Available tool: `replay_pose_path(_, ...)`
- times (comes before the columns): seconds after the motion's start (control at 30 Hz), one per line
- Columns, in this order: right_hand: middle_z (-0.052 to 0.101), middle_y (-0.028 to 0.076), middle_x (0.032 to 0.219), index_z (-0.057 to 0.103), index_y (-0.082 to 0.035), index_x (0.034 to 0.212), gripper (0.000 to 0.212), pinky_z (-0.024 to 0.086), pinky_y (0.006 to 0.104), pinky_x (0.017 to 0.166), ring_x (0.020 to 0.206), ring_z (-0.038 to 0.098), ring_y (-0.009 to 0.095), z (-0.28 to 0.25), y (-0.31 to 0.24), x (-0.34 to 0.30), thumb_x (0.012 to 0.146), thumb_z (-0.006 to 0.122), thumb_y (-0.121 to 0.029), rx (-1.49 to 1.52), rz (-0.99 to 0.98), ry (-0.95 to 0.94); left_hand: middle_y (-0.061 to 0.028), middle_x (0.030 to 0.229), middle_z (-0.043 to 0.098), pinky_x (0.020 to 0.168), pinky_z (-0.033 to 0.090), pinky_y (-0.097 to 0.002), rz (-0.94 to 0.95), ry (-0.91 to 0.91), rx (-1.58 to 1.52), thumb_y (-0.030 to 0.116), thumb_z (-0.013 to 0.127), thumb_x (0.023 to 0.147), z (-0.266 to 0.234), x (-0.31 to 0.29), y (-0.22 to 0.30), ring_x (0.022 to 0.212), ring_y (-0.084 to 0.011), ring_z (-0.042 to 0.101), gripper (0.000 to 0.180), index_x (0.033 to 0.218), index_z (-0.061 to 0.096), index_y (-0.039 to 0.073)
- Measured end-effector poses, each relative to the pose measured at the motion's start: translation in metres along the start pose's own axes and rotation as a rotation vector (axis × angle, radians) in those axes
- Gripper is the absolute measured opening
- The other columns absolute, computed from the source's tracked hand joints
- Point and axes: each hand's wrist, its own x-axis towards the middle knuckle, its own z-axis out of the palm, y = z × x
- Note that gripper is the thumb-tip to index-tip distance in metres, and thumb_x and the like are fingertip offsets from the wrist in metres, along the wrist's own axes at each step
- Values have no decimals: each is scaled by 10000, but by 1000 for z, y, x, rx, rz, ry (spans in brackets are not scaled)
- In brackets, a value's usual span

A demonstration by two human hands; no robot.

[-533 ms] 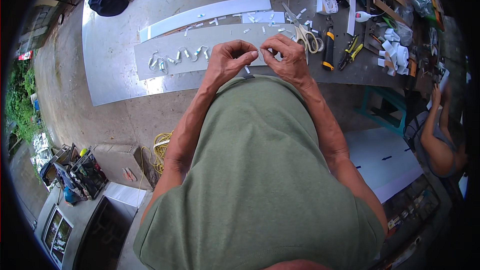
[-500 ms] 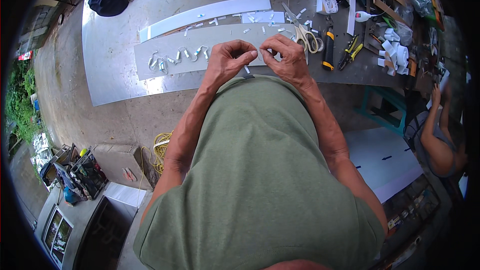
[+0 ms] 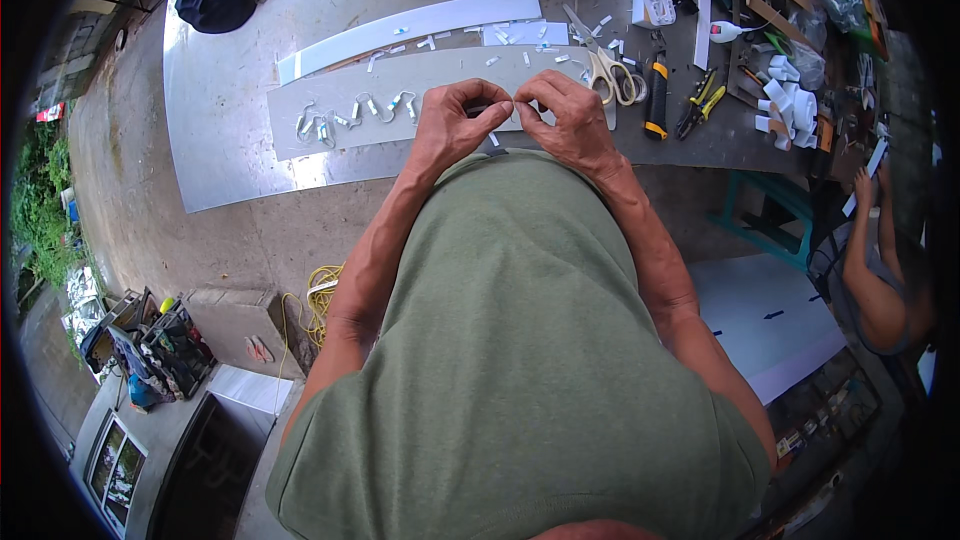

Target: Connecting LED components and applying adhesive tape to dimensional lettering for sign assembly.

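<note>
Pinching tiny item (image 3: 515, 110), too small to ID, btwn fingertips: L hand (image 3: 452, 125) & R hand (image 3: 572, 125), thumbs clamped on it w/ fingers, over grey strip (image 3: 325, 90). Wired white modules (image 3: 343, 121) L, scissors (image 3: 600, 62) just R, blk/yellow tool (image 3: 656, 100) beyond.

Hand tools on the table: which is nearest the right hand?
The scissors with cream handles, right beside the right hand; the black-and-yellow tool and the yellow-handled pliers lie farther right.

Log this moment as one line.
left hand: pinching; right hand: pinching; contents: too small to tell; beige-handled metal scissors: beyond right hand
</note>
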Motion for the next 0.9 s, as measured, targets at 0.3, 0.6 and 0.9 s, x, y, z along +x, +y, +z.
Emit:
replay_pose_path(0.3,653,73,839,649,-29,888,136,533,333,594,718,667,222,1,-2,1,784,722,21,-42,-33,16,-71,822,725,712,552,-259,5,-12,-18,120,731,886,3,2,-3,758,-90,649,188,957,728,-54)
replay_pose_path(0.6,602,91,804,606,-29,853,151,511,379,603,726,640,279,2,-6,1,749,706,13,-104,-71,6,-41,752,695,625,498,-233,12,1,25,122,694,863,8,3,-8,683,-60,590,172,907,718,-42)
replay_pose_path(0.9,590,130,815,572,-28,829,79,508,425,649,751,630,320,-22,46,4,804,647,-31,-345,239,310,16,746,673,590,434,-213,-72,76,-69,158,716,883,8,4,-5,655,-33,541,148,882,726,10)
